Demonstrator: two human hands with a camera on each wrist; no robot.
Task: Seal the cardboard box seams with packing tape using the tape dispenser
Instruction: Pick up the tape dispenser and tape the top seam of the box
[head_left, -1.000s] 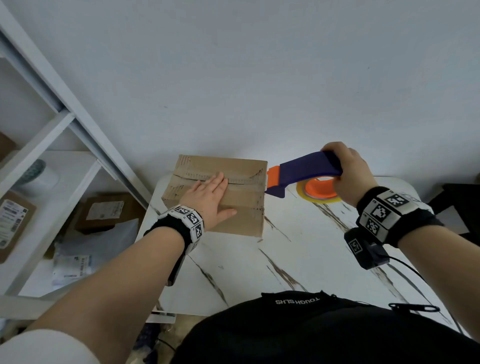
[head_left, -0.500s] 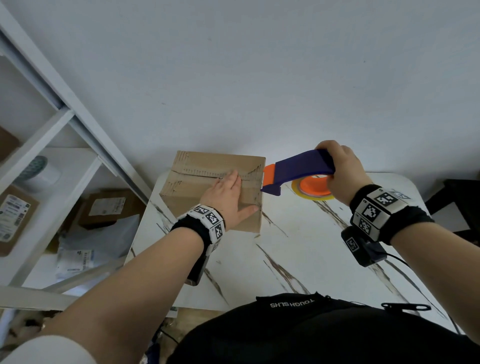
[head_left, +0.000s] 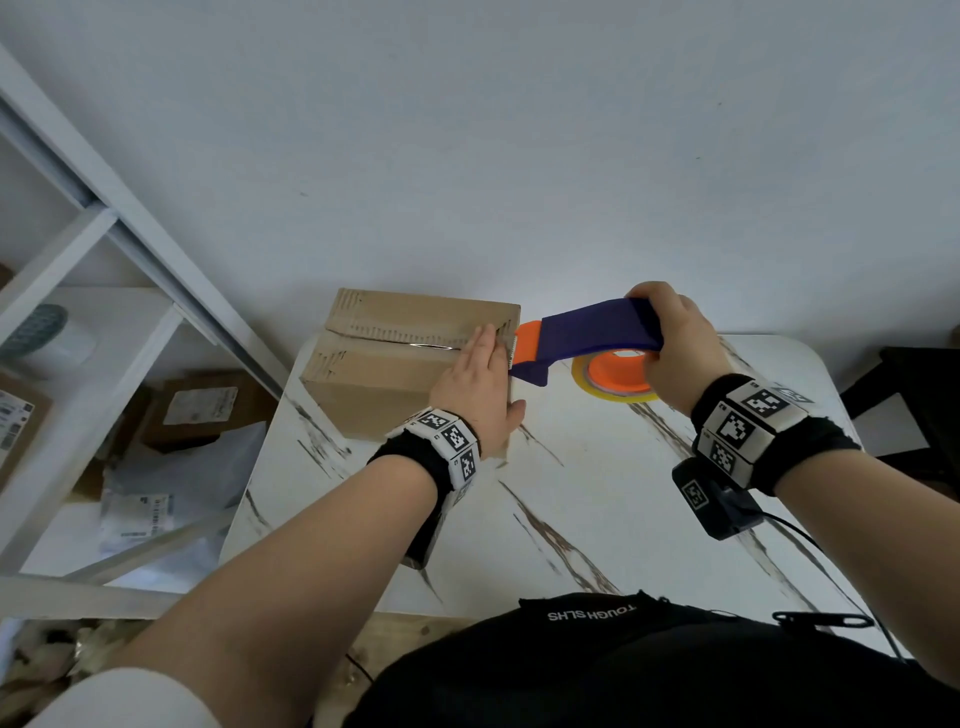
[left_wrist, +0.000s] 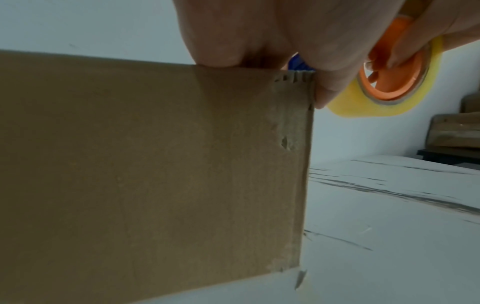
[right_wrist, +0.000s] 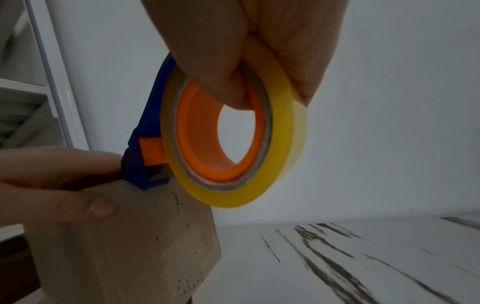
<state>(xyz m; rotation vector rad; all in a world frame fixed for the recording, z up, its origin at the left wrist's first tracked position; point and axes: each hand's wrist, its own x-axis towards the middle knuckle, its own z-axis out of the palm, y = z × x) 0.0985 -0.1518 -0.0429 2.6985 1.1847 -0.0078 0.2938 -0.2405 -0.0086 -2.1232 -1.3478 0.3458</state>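
The cardboard box (head_left: 410, 358) sits at the centre of the head view, on the far left part of the white, dark-veined counter (head_left: 597, 493), close to the wall. Its skin is torn along the edges, showing corrugation, so it looks like a re-used box: probably light, stiff across the panels but soft where the top flaps meet, and likely to slide on the smooth counter unless pinned. The best hold seems to be a flat press on top near the seam, which is what the left hand (head_left: 475, 387) does, fingers straight along the lid at the box's right end and the thumb down the near side.

The tape dispenser (head_left: 582, 338), blue body with an orange nose, meets the box's upper right corner. Its roll of yellowish tape (right_wrist: 233, 131) on an orange hub hangs off the box, right of centre. The right hand (head_left: 675, 348) is wrapped round the dispenser's handle end, fingertips curling into the hub. The tool looks light and rigid; the toothed blade at the nose is the part to keep fingers off.

Readable writing: "TOUGH SLHS", upside down on the black garment (head_left: 649, 670) at the lower edge. Parcels (head_left: 200, 408) on the shelf (head_left: 62, 244) at left carry labels too small to read.
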